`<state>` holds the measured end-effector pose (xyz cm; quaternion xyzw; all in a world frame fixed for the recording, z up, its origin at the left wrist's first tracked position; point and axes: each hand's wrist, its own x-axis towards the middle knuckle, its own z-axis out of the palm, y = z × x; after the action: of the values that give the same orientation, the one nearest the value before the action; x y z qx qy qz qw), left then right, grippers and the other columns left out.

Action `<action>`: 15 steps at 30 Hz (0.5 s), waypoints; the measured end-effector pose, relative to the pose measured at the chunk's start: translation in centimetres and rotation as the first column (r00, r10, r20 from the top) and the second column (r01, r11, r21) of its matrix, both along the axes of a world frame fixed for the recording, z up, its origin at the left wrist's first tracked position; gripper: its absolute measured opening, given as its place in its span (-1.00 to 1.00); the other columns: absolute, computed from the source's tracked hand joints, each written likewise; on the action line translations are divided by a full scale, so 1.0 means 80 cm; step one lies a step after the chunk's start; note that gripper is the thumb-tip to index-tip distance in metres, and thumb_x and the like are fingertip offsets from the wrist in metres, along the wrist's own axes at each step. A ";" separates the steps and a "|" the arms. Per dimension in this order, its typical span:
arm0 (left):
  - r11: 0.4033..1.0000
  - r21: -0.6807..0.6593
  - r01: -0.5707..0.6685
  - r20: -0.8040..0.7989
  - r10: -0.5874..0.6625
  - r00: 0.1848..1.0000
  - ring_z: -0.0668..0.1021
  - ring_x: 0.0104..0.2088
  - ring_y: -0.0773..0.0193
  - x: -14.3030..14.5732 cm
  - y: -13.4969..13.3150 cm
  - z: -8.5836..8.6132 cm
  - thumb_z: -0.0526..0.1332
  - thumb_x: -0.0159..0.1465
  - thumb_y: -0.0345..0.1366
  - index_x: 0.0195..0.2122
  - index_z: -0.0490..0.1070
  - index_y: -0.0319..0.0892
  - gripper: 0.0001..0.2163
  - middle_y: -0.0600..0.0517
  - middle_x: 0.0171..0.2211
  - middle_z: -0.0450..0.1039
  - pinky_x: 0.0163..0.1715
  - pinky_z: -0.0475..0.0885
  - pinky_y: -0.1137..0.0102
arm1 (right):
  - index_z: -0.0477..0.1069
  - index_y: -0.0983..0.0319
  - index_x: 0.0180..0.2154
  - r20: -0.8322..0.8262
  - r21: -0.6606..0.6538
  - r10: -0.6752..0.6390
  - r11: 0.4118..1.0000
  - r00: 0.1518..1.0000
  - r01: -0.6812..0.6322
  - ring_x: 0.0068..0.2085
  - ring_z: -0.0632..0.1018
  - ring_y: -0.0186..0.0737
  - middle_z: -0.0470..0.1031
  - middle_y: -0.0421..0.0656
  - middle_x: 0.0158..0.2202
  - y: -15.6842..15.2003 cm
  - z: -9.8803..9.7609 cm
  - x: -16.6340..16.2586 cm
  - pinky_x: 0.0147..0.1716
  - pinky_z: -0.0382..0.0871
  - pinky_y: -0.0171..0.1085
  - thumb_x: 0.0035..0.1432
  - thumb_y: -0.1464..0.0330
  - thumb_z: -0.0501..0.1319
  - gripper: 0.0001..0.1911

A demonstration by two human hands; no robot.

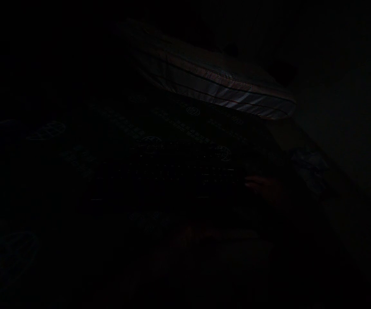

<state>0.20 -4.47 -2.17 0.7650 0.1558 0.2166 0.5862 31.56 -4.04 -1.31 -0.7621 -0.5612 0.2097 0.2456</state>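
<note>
The picture is almost black. A dark, flat thing that looks like a keyboard point(169, 176) lies across the middle, with rows of small glints along it. At its right end a dim reddish shape, which seems to be my right hand point(264, 187), reaches in from the right. Its fingertips are at or beside that end; whether they grip it is too dark to tell. Lower down is a very faint skin-toned form point(198, 235); I cannot tell whether it is my left hand or another part of the body.
Under the keyboard-like thing spreads a dark sheet point(185, 128) printed with globe emblems and lettering. Behind it lies a mattress or long cushion point(217, 88) in a striped cover. A crumpled cloth or bag point(311, 167) is at the right, near a pale wall or floor point(349, 111).
</note>
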 end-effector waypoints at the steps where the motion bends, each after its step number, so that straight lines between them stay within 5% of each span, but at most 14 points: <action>1: 1.000 0.001 -0.001 -0.001 0.001 1.000 0.50 -0.19 0.26 0.000 0.000 0.000 0.14 0.29 -0.19 -0.08 0.36 -0.25 -0.73 -0.06 -0.13 0.41 -0.18 0.46 0.25 | 0.56 0.10 -0.28 0.010 0.009 0.021 1.000 1.000 -0.021 -0.26 0.61 -0.11 0.61 -0.21 -0.26 0.001 0.000 0.000 -0.21 0.52 -0.12 0.03 0.21 0.22 -0.78; 15: 1.000 0.013 0.000 0.007 0.000 1.000 0.50 -0.21 0.28 -0.001 0.001 0.004 0.14 0.29 -0.20 -0.09 0.37 -0.26 -0.74 -0.05 -0.15 0.42 -0.21 0.47 0.27 | 0.57 0.08 -0.31 0.139 0.034 0.178 0.982 0.974 -0.184 -0.25 0.62 -0.15 0.61 -0.24 -0.27 0.008 0.008 -0.006 -0.15 0.51 -0.13 0.05 0.35 0.20 -0.82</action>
<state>0.09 -4.36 -1.88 0.7679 0.1526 0.2202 0.5818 31.07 -3.42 -0.70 -0.7143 -0.6484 0.1657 0.2046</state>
